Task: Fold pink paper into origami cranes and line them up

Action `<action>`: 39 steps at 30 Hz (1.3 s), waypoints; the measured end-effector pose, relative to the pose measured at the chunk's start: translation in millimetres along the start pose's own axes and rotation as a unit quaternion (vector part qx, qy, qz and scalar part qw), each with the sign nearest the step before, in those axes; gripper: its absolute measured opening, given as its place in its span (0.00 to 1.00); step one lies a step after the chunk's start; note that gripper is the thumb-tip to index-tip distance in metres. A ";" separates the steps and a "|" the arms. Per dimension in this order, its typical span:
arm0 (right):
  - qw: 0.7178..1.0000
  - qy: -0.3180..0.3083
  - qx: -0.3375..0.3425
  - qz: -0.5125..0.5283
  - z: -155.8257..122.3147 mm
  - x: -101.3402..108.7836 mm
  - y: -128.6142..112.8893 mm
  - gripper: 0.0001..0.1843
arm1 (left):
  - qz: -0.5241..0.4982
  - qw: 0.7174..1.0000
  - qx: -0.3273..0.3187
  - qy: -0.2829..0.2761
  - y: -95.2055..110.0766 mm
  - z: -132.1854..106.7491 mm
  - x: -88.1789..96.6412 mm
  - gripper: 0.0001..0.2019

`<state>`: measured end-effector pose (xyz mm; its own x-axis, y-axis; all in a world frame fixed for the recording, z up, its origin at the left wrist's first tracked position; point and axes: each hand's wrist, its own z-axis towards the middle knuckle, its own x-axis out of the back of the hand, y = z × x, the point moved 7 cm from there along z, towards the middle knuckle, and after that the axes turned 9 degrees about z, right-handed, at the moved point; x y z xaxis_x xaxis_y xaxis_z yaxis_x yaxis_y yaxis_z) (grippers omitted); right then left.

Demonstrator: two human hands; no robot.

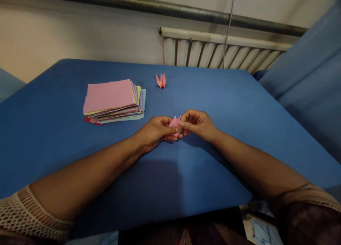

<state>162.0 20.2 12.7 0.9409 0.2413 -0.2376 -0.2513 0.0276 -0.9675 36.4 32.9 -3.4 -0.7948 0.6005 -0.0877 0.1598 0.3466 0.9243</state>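
Observation:
Both hands meet over the middle of a blue table [226,102]. My left hand [156,131] and my right hand [197,123] pinch a small folded pink paper piece [175,123] between their fingertips, just above the tabletop. Most of the piece is hidden by the fingers. A stack of coloured paper sheets [114,101], pink on top, lies to the left behind my left hand. A finished orange-pink folded paper figure [161,80] stands farther back, near the stack's right side.
A white radiator [218,53] and a grey pipe [149,6] run along the wall behind the table. A thin cord [229,24] hangs in front of the radiator. Blue upholstery [306,70] rises at the right.

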 end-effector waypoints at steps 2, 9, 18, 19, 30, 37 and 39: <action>1.000 0.022 -0.003 -0.004 0.5 0.1 2.8 0.20 | 0.004 1.000 -0.007 0.005 0.6 0.1 1.1 0.16; 0.999 0.027 -0.018 -0.020 1.7 -0.7 6.1 0.16 | 0.040 0.998 -0.027 0.027 0.4 1.5 5.7 0.17; 1.000 0.027 -0.006 0.011 2.2 -1.1 4.2 0.17 | 0.044 0.998 -0.030 0.029 -0.4 3.1 6.8 0.16; 1.000 0.026 -0.007 0.008 2.1 -0.8 3.2 0.18 | 0.044 0.998 -0.026 0.024 -0.3 2.7 6.3 0.15; 0.990 -0.001 -0.099 0.100 0.8 -3.7 9.4 0.24 | -0.026 0.996 0.042 -0.080 -3.8 -1.6 -1.0 0.12; 0.994 -0.014 -0.090 0.061 1.9 -4.7 4.6 0.28 | -0.032 0.993 0.052 -0.097 -6.2 -1.0 -1.1 0.10; 0.997 -0.010 -0.072 0.027 1.4 -4.8 2.5 0.24 | -0.028 0.994 0.054 -0.091 -5.5 -1.1 -1.3 0.10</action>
<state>156.4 20.4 11.6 0.9216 0.2587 -0.2893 -0.2648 -0.1258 -0.9561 35.9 29.4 -8.0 -0.6869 0.6950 -0.2123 0.1883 0.4524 0.8717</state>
